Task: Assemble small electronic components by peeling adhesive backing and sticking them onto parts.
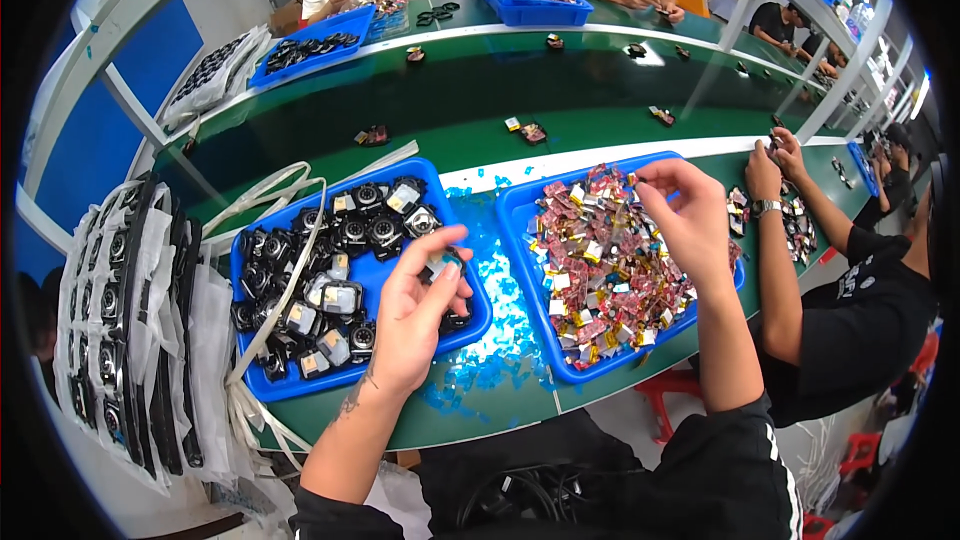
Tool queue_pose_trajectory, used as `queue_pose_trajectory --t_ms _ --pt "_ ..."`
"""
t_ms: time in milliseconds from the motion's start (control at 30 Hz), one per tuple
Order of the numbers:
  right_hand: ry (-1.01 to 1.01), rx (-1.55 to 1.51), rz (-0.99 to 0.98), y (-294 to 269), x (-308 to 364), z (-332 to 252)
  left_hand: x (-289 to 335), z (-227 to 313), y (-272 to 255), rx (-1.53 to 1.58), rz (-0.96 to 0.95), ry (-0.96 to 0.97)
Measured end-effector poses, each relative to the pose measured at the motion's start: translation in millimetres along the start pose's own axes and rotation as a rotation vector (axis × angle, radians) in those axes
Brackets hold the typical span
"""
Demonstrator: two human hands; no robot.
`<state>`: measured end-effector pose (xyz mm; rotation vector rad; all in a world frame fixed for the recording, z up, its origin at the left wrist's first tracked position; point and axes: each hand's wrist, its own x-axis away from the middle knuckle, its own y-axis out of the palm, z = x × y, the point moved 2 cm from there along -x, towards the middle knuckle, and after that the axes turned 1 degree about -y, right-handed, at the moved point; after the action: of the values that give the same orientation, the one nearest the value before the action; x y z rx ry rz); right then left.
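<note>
My left hand (412, 312) is closed around a small watch case (440, 262), partly hidden by the fingers, over the right side of a blue tray (480, 315). In that tray lie many black watch cases (368, 230), some showing pale grey backs. Over a second blue tray (572, 374), my right hand (690, 212) has thumb and forefinger brought together; what lies between them is too small to make out. Small red circuit boards with white and yellow parts (610, 280) fill this second tray.
Blue film scraps (490, 350) litter the green table between the trays. Pale straps (290, 290) trail across the left tray. Stacked sheets of watch parts (110, 310) stand at far left. A conveyor (440, 90) carries loose parts beyond; a co-worker's hands (770, 165) are at right.
</note>
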<state>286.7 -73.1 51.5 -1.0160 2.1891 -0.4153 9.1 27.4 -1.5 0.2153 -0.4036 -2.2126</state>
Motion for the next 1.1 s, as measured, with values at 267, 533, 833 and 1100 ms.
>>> queue_pose_trajectory --t_ms 267,533,833,1100 --pt "0.122 -0.501 -0.280 23.7 31.2 -30.2 7.5 -3.5 5.4 -0.469 0.016 0.229" --pt "0.137 -0.561 -0.400 55.9 66.2 -67.2 19.3 10.3 23.6 -0.643 -0.186 0.389" --pt "0.258 -0.723 -0.511 60.4 65.4 -62.6 21.4 7.6 20.7 -0.675 -0.142 0.434" --pt "0.442 -0.910 -0.778 71.1 56.2 -46.0 16.4 5.7 20.0 -0.702 -0.190 0.471"
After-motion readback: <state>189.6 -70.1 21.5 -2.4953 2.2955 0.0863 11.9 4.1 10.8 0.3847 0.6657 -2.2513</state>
